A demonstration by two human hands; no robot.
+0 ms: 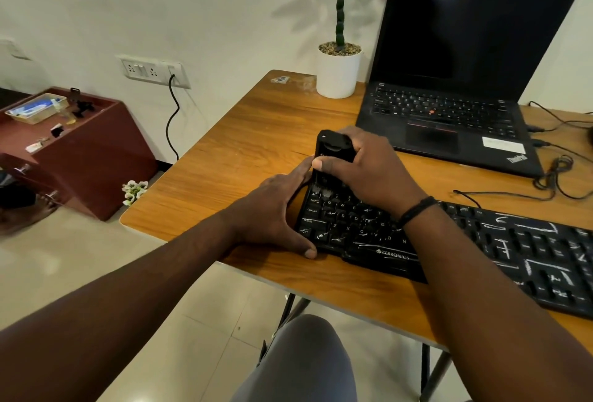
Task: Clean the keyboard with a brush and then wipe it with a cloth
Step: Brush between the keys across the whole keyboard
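Holding the keyboard (449, 250) by its left end, our left hand (276, 209) curls fingers and thumb round the edge, so it cannot slide on the table (224, 157). Just past it, our right hand (369, 170) wraps tight round the black brush (332, 152), with the bristles down on the top-left keys to sweep dust out. Farther away sit the laptop (449, 96) and plant pot (338, 71). We see no cloth.

Wooden table (244, 132) — black keyboard (481, 247), open laptop (449, 119), white potted plant (338, 72), tangled cables (558, 177).
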